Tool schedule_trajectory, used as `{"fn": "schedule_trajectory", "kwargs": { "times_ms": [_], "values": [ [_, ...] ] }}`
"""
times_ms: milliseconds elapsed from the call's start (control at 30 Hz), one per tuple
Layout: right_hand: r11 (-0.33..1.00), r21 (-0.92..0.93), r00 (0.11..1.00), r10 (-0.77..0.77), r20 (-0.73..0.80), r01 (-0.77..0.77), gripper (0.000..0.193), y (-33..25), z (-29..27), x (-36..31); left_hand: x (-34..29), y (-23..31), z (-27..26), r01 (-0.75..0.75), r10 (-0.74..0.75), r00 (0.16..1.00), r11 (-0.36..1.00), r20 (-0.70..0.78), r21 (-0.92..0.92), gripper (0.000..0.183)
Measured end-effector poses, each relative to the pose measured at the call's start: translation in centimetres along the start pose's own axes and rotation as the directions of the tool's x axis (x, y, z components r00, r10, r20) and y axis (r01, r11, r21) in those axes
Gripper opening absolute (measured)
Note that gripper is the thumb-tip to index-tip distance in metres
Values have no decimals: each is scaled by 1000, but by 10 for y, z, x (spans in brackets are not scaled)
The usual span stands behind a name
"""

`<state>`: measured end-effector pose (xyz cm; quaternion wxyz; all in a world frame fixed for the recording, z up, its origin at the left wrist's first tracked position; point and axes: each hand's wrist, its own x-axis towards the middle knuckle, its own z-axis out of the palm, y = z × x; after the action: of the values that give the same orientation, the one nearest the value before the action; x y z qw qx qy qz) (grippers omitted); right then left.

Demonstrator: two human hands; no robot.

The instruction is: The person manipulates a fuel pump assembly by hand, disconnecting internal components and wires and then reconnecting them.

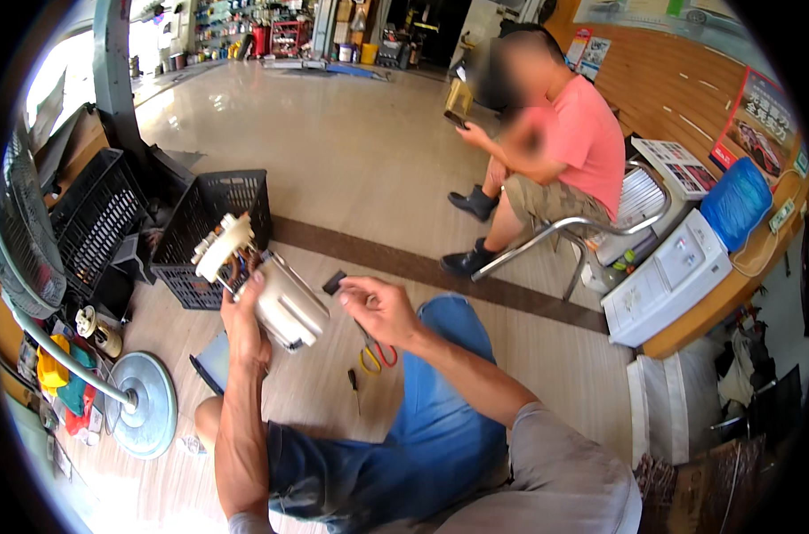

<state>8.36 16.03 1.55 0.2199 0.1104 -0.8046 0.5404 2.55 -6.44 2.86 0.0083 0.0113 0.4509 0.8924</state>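
My left hand [244, 322] is closed around a fuel pump module [290, 304], a pale cylinder with a cream flange and wires at its upper left end. It is held tilted, above the floor. To the right of it my right hand [383, 311] pinches a small flat black piece [334, 283], apart from the module; its exact kind is too small to tell. Below my right hand, pliers [379, 358] with one yellow and one red handle lie on the floor. A thin screwdriver [354, 384] with a dark handle lies nearer to me.
A black plastic crate [210, 191] stands beyond my left hand. At left are a standing fan [142, 405] and another pump-like part [102, 331]. Ahead right, a person in a pink shirt [587, 129] sits on a metal chair, near a white water dispenser [671, 276].
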Motion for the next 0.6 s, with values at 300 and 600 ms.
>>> {"fn": "schedule_trajectory", "kwargs": {
  "times_ms": [300, 600],
  "values": [
    [914, 113, 920, 383, 80, -390, 49, -24, -19, -51, -4, 6, 0, -53, 53, 999, 982, -4, -180, 66],
    [837, 236, 846, 399, 355, -493, 129, -66, 28, -17, -23, 16, -1, -15, 61, 992, 929, 111, -370, 58]
  ]
}}
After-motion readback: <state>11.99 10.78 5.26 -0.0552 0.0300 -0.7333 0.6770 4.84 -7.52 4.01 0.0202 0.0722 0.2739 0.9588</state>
